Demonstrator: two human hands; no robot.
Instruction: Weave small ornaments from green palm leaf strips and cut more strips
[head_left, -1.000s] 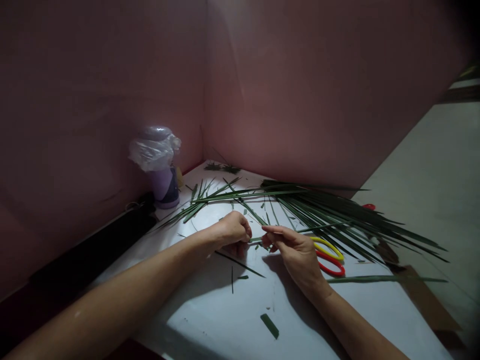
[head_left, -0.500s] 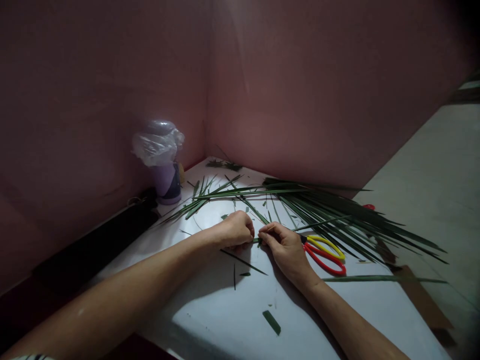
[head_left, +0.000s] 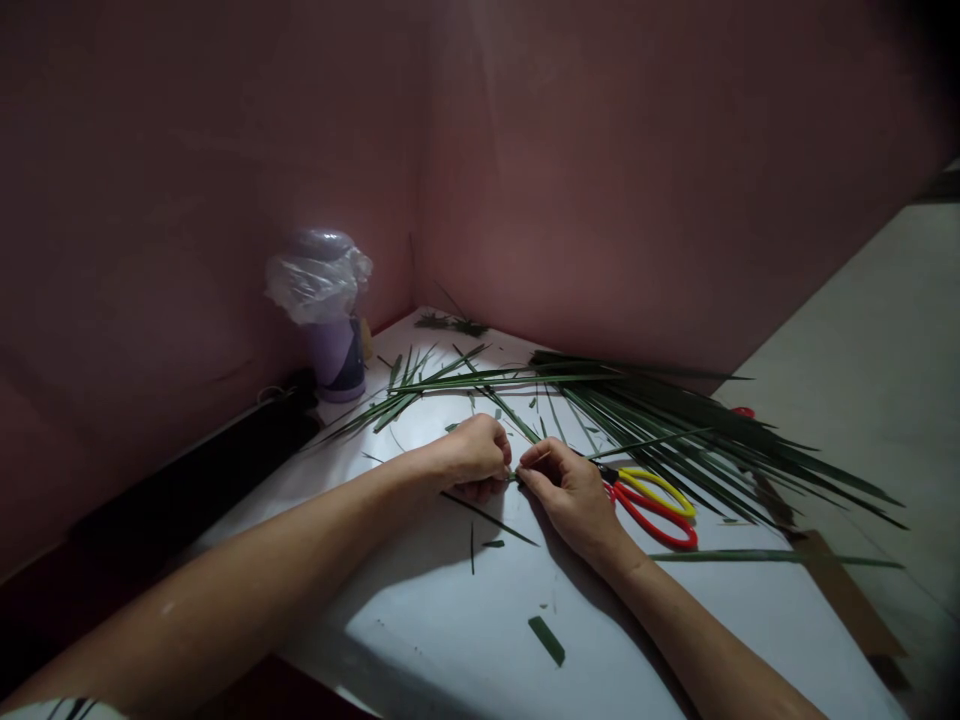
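Observation:
Close together above the white table (head_left: 450,620), both of my hands pinch a small green leaf strip (head_left: 513,478). Its ends are hidden by my fingers. My left hand (head_left: 480,455) is closed at the strip's left side, and my right hand (head_left: 564,488) closes on it from the right with thumb and fingertips. Just right of my right hand lie scissors (head_left: 658,500) with one yellow and one red handle loop, their blades partly hidden. A thin dark leaf sliver (head_left: 491,520) and a short cut leaf piece (head_left: 546,641) lie nearer to me.
Long green leaf blades (head_left: 675,420) spread across the back right and overhang the table edge. More strips (head_left: 435,385) lie behind my hands. A purple cup (head_left: 337,360) topped with a clear plastic bag (head_left: 321,280) stands at the back left. Pink walls (head_left: 600,180) meet behind.
My hands have drawn slightly closer together, so less of the green strip shows between them. The whole view has shifted a little.

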